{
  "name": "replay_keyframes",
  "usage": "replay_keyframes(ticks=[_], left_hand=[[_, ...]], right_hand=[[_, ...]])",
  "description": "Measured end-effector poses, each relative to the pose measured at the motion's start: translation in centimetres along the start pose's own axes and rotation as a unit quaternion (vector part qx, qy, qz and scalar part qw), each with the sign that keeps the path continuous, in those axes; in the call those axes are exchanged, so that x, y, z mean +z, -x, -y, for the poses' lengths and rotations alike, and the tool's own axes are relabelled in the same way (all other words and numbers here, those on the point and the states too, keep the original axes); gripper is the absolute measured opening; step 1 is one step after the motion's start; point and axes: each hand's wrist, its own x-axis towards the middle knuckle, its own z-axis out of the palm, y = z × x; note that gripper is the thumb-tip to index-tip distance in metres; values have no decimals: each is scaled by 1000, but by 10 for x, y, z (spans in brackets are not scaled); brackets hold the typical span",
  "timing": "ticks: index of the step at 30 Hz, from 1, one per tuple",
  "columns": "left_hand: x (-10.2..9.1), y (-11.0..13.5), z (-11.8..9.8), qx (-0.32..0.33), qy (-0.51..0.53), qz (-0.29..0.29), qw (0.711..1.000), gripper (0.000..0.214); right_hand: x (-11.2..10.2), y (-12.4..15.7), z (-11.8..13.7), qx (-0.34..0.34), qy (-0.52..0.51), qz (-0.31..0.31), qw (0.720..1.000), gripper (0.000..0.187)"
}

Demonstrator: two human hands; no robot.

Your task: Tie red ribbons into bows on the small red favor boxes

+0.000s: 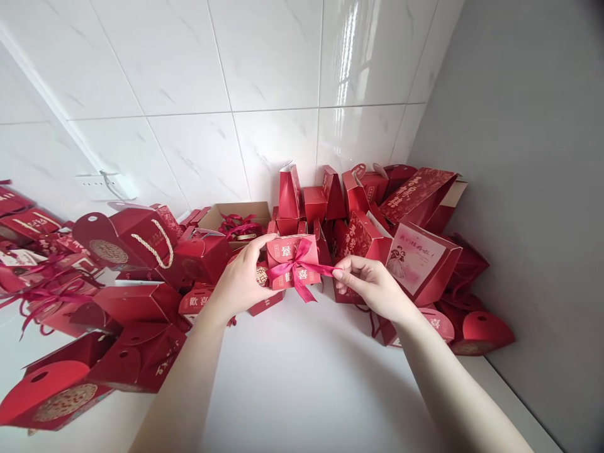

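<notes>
A small red gift box with gold and white characters is held up above the white table. Round its front runs a magenta ribbon, tied in a bow at the middle. My left hand grips the box from its left side, thumb on top and fingers underneath. On the right, my right hand pinches one loop or end of the ribbon between thumb and forefinger, drawing it out sideways. The back of the box is hidden.
A cardboard carton with loose ribbon stands behind. Red gift boxes crowd both sides, including one with rope handles and one with a printed couple. A tiled wall bounds the back, a grey panel the right.
</notes>
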Motion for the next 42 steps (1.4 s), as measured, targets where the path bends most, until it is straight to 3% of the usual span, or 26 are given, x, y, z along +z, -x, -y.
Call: replay_keyframes(ticks=[3,8,11,15,17,21,24,27,31,34,38,40,42], left_hand=[[1,2,1,-13,27,-17,999,86],[5,2,3,-5,67,-28,997,87],[7,0,4,-11,63,-34,997,88],[7,-1,4,-17,49,-47,998,89],[7,-2,5,-24,35,-58,997,89],[5,-2,6,-43,-18,-80,996,89],[5,-2,6,-49,-28,-80,995,88],[6,-3,7,-48,16,-75,996,87],[6,-4,9,-45,159,-55,985,86],[7,-4,15,-126,300,-1,945,70],[13,-2,23,-242,423,51,872,55],[17,-3,25,-253,432,63,863,53],[17,-4,22,-234,423,79,872,51]], right_hand=[[0,1,3,5,-25,45,999,32],[0,-3,-10,42,36,87,995,34],[-1,-4,-15,63,75,167,981,32],[1,-1,-4,33,125,242,961,34],[6,4,3,6,138,225,964,34],[24,14,10,-11,220,126,967,30],[37,19,9,-5,259,89,962,39],[39,19,10,5,194,151,969,48],[28,17,19,59,17,261,964,39],[17,16,23,66,-25,206,976,37],[8,12,19,54,16,13,998,38],[8,10,14,51,22,-57,997,37],[10,7,8,53,4,-60,997,48]])
